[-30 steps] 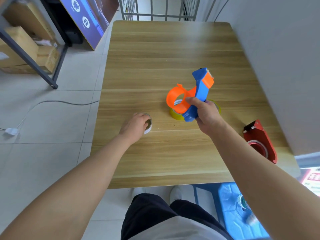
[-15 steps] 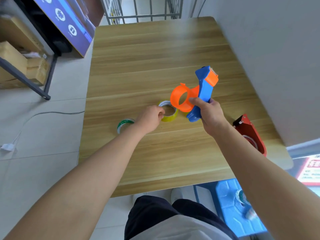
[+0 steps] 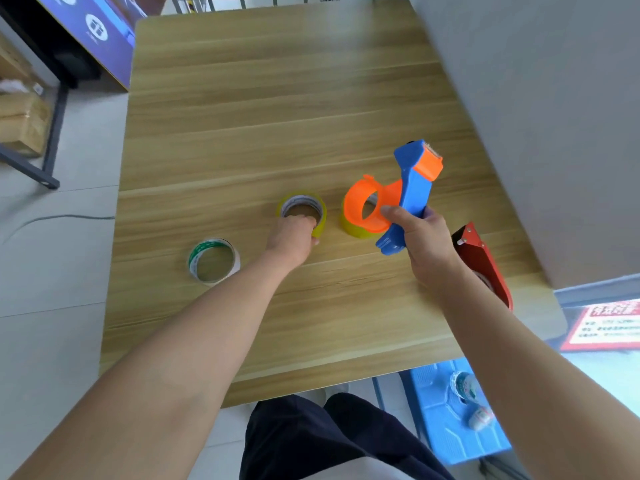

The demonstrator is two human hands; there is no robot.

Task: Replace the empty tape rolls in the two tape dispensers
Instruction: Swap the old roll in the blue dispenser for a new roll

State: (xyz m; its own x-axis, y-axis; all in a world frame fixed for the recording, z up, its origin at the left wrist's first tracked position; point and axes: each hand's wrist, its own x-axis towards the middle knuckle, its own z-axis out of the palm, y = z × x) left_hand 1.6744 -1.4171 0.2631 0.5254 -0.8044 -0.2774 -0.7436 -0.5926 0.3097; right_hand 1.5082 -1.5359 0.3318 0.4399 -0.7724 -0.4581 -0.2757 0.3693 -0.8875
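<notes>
Green-printed empty core [image 3: 213,260] lies nearest, untouched. Left hand [image 3: 294,237] closes its fingers on the near rim of the yellow tape roll [image 3: 302,213], lying flat. Just right, the right hand [image 3: 420,239] grips the blue-and-orange dispenser [image 3: 408,195], orange hub [image 3: 367,211] facing the roll.

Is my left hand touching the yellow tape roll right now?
Touching. In the head view, the left hand has its fingers curled over the near rim of the yellow tape roll, with no gap.

Two tape dispensers [image 3: 412,188] [image 3: 485,265], three tape rolls [image 3: 303,211] [image 3: 351,228] [image 3: 213,259].
</notes>
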